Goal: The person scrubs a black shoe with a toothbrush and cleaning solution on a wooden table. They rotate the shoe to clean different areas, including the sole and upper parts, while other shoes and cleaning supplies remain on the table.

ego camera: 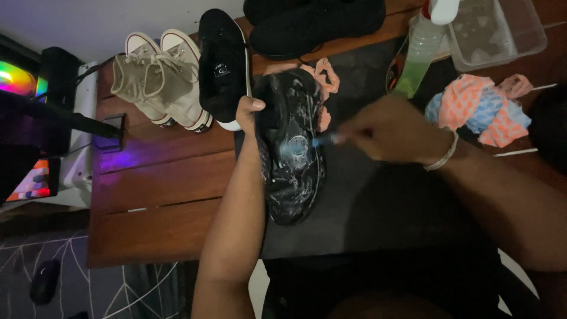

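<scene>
A black shoe point(292, 171) lies sole up on a dark mat point(366, 201), streaked with white foam. My left hand point(248, 115) grips its left edge near the far end, thumb on top. My right hand point(387, 130), blurred and wearing a silver bracelet, holds a small brush point(323, 140) with a blue-white head pressed onto the middle of the sole.
A pair of beige high-top sneakers point(156, 80) and more black shoes point(223, 65) stand at the back of the wooden table point(159, 195). A spray bottle with green liquid point(418, 56), a clear plastic tub point(493, 32) and an orange-blue cloth point(472, 106) sit at the right.
</scene>
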